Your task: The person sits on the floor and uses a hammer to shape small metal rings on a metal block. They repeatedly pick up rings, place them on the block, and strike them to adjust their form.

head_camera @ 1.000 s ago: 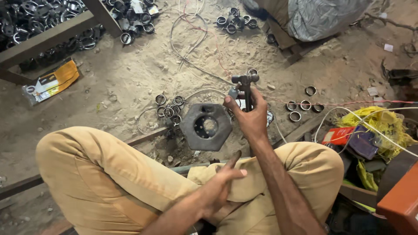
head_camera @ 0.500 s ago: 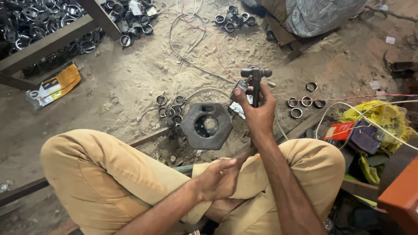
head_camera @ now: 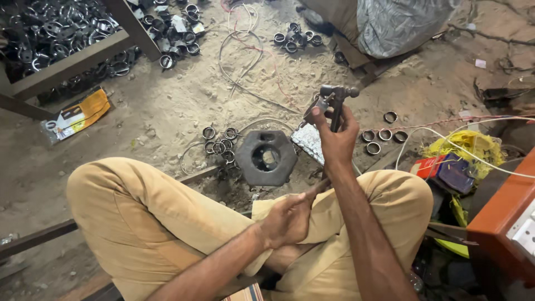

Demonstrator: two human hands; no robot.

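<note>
Right hand grips a dark metal torch; left hand curled closed

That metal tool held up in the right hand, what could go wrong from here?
The right hand grips the metal tool raised above the hexagonal block; a slip could drop it onto the block or the knees. The left hand rests below, possibly in its path. Loose rings and wires on the sandy floor could snag or scatter.
</note>
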